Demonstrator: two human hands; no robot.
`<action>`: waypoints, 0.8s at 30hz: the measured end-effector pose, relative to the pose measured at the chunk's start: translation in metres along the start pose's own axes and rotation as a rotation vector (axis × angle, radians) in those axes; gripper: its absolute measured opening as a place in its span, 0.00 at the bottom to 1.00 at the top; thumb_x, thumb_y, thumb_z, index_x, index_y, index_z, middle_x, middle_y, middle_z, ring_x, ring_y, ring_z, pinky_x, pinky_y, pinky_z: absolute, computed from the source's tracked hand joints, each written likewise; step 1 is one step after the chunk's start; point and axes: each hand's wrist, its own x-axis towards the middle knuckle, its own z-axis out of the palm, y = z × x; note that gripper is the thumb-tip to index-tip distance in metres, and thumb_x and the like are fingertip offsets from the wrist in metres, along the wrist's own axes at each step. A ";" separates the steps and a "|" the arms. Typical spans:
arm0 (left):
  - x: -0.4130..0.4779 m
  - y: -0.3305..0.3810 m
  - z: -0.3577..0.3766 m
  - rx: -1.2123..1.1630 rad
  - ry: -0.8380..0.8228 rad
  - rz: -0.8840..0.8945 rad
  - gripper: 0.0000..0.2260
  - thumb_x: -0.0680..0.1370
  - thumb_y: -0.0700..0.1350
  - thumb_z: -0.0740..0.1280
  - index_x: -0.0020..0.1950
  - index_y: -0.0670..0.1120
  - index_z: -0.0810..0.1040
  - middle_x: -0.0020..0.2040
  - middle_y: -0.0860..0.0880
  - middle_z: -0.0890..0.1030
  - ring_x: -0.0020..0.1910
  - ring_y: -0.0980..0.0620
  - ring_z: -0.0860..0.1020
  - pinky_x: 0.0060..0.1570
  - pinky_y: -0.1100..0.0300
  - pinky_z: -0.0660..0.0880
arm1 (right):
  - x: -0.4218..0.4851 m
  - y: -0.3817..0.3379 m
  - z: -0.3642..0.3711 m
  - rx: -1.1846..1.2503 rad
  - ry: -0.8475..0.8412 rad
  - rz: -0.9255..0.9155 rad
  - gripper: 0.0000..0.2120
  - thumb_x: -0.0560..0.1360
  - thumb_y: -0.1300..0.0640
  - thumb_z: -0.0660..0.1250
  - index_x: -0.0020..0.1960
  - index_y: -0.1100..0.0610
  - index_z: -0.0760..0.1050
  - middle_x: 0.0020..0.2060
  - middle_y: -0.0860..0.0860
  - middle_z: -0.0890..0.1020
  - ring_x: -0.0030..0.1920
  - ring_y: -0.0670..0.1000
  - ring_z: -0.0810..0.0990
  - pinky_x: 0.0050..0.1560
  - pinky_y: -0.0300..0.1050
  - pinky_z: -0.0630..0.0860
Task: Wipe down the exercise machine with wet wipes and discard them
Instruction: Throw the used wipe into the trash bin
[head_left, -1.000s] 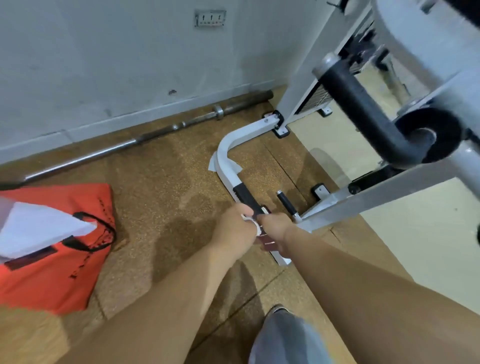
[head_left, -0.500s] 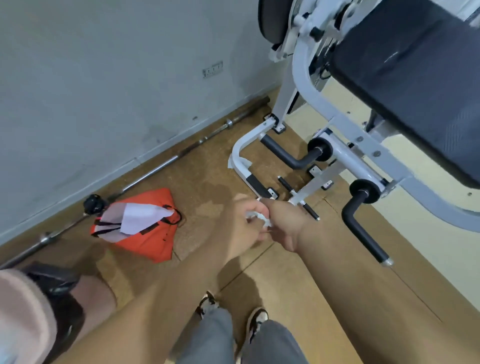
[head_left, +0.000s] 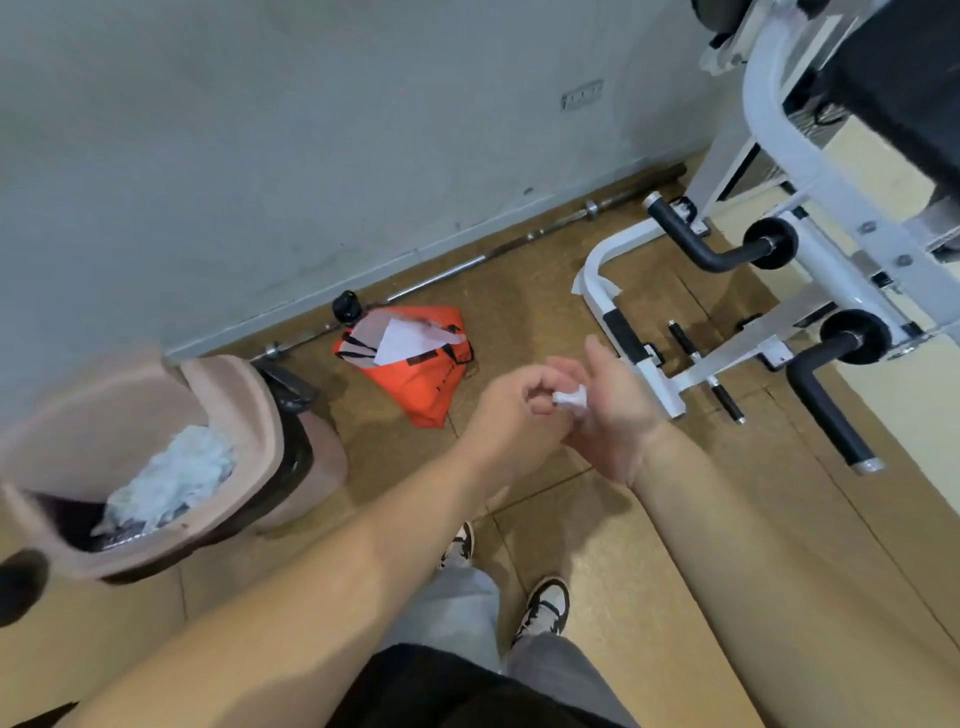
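Note:
A small crumpled white wet wipe (head_left: 570, 399) is pinched in the fingers of my left hand (head_left: 511, 402), held in mid-air over the floor. My right hand (head_left: 615, 402) is beside it with the fingers spread, its palm touching the wipe. The white exercise machine (head_left: 779, 140) with black grips and a black pad stands at the right, its floor frame (head_left: 602, 306) just beyond my hands. A pink bin (head_left: 249, 410) with a black liner, holding several white used wipes (head_left: 171, 480), stands at the lower left.
An orange bag (head_left: 426, 379) with white paper in it lies on the brown floor between bin and machine. A steel barbell (head_left: 467, 265) lies along the grey wall. My shoes (head_left: 543, 608) and grey trouser legs are below my hands.
The view has risen and swung left, bringing the pink bin into sight. My hands have drawn back from the machine's floor frame, and my right hand has opened beside the wipe.

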 end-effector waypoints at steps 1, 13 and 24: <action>-0.006 -0.003 -0.009 0.027 0.014 0.001 0.07 0.75 0.33 0.72 0.49 0.44 0.81 0.35 0.51 0.79 0.30 0.58 0.75 0.34 0.65 0.73 | -0.002 0.005 0.008 0.011 -0.047 0.015 0.33 0.84 0.33 0.52 0.75 0.58 0.69 0.63 0.61 0.83 0.59 0.58 0.86 0.60 0.56 0.79; -0.026 -0.071 -0.167 0.129 0.060 -0.047 0.08 0.74 0.27 0.64 0.47 0.39 0.77 0.26 0.54 0.75 0.21 0.62 0.70 0.24 0.70 0.65 | 0.031 0.097 0.155 -0.483 0.239 0.001 0.11 0.80 0.54 0.61 0.49 0.57 0.81 0.40 0.56 0.83 0.38 0.55 0.80 0.42 0.48 0.76; 0.014 -0.201 -0.373 0.570 -0.029 0.005 0.12 0.75 0.36 0.65 0.50 0.53 0.77 0.45 0.54 0.80 0.44 0.54 0.78 0.43 0.61 0.73 | 0.102 0.197 0.324 -0.464 0.279 0.074 0.07 0.79 0.54 0.62 0.49 0.56 0.77 0.38 0.56 0.78 0.34 0.53 0.73 0.34 0.44 0.68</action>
